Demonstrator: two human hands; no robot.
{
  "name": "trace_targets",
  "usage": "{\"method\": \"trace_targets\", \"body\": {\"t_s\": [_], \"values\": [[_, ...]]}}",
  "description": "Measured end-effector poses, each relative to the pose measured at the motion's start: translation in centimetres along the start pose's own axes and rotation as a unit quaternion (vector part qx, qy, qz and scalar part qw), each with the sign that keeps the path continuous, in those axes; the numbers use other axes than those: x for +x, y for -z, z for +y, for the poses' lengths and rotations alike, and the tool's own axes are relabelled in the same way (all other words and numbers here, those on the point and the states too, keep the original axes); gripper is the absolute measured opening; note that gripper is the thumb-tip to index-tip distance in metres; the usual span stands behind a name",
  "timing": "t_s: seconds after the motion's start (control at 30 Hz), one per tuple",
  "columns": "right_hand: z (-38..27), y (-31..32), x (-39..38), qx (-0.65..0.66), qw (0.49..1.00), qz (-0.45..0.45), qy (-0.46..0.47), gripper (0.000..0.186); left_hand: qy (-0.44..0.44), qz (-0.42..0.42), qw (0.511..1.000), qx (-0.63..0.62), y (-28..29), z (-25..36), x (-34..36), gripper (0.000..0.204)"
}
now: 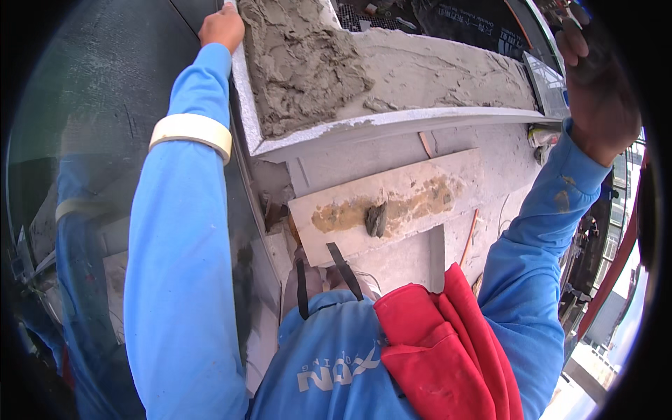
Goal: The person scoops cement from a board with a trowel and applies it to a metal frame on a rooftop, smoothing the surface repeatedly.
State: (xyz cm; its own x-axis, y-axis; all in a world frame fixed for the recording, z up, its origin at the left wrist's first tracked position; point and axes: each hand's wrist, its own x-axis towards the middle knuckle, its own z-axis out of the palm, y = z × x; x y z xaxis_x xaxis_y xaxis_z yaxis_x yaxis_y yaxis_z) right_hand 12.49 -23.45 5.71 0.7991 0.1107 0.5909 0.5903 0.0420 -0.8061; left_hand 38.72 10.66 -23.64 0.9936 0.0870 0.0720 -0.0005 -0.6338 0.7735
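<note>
My left hand (222, 29) reaches to the far left, beside the white edge strip (245, 91) of a raised ledge. Its fingers are curled at the top rim of the view, and what they grip is cut off. Rough wet grey mortar (301, 70) lies thick on the ledge next to this hand, and a smoother mortar layer (441, 70) stretches right. My right hand (602, 98) is raised close at the far right, dark in shadow. Its curled fingertips show partly, and I cannot make out whether they hold anything.
A mortar-stained board (413, 199) lies below the ledge, with a dark lump (376, 219) on it. Dark glass panel (91, 98) runs along my left. A tape roll (190, 131) rings my left forearm. Red cloth (448, 350) hangs on my front. A thin orange stick (470, 238) lies right.
</note>
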Motion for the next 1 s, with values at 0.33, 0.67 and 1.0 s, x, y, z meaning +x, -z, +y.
{"method": "trace_targets", "body": {"t_s": [0.33, 0.67, 1.0], "values": [[6.6, -0.9, -50.6, -0.306, 0.730, 0.001, -0.610, 0.037, 0.181, -0.100, 0.946, -0.249, 3.8, 1.8, -9.3, 0.073], [18.1, 7.5, -60.1, -0.158, 0.595, -0.109, -0.780, 0.065, 0.225, -0.031, 0.974, 0.015, 4.9, 7.9, -20.7, 0.087], [16.9, -4.9, -65.4, 0.058, 0.613, -0.030, -0.788, 0.055, 0.239, -0.016, 0.970, 0.038, 5.0, 7.7, -20.6, 0.089]]}}
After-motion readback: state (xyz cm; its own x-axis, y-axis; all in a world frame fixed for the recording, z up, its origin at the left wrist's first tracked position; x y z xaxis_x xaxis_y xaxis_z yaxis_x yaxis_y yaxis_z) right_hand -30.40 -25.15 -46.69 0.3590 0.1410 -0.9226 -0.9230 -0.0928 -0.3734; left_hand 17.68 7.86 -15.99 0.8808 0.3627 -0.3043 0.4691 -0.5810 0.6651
